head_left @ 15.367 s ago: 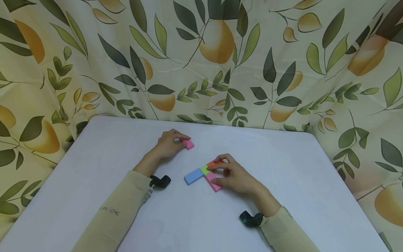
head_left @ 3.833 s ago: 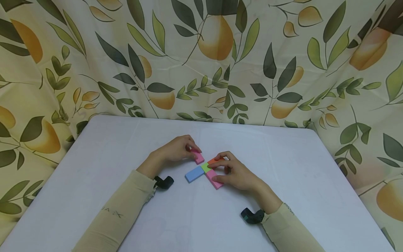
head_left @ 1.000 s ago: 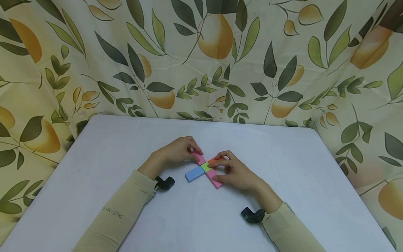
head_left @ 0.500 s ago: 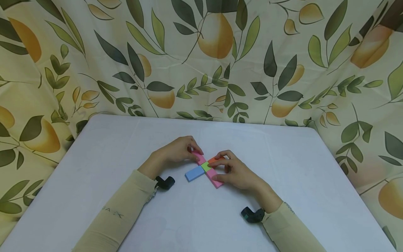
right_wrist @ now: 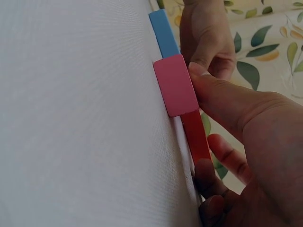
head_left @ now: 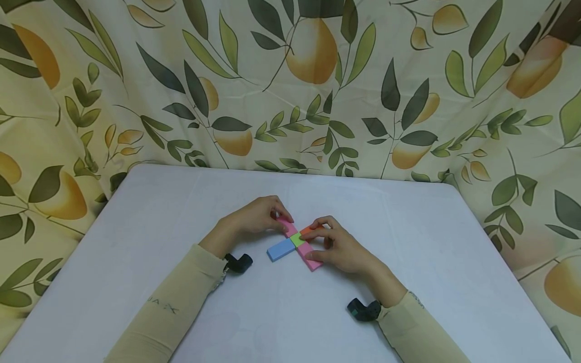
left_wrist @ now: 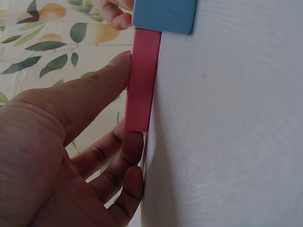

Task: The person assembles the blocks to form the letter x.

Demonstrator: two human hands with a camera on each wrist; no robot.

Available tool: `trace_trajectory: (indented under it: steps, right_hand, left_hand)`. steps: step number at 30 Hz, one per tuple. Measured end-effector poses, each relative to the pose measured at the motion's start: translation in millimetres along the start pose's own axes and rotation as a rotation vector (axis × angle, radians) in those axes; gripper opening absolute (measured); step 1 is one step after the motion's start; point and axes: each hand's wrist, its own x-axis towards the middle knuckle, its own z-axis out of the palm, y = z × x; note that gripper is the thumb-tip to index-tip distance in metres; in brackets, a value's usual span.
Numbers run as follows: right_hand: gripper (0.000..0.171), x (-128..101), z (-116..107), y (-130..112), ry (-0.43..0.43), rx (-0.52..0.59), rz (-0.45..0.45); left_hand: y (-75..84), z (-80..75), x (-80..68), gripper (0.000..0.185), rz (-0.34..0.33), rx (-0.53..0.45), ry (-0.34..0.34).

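Note:
Flat coloured blocks form a cross on the white table, around a small green block (head_left: 297, 240). A blue block (head_left: 281, 250) lies at its left, one pink block (head_left: 308, 257) at the near side, an orange block (head_left: 311, 230) at the far right. My left hand (head_left: 258, 216) holds the other pink block (left_wrist: 143, 80), at the far left arm of the cross, between thumb and fingers. With thumb on the near pink block and fingertips at the green and orange blocks, my right hand (head_left: 340, 248) grips the group; its fingers partly hide the orange one.
The white tabletop (head_left: 218, 312) stretches around the blocks. Behind it hangs a curtain (head_left: 281, 126) with leaf and fruit print. Black wrist cameras (head_left: 238, 263) stick out from both sleeves.
Since the oldest frame, my left hand has brought its pink block nearer and to the right, up against the green block. My right hand has stayed nearly still. Little differs over the last second.

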Motion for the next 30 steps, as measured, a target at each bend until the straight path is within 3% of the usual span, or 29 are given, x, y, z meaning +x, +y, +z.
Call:
trace_trajectory:
  steps: [12,30]
  right_hand:
    - [0.034,-0.2,-0.6,-0.9,0.002,-0.017,0.0]
    - [0.034,-0.3,-0.4,-2.8,0.009,-0.031,-0.018]
  left_hand:
    - [1.0,-0.3,-1.0,0.023,-0.01,-0.051,-0.008]
    - [-2.8,-0.1,-0.1,0.023,-0.002,-0.046,-0.011]
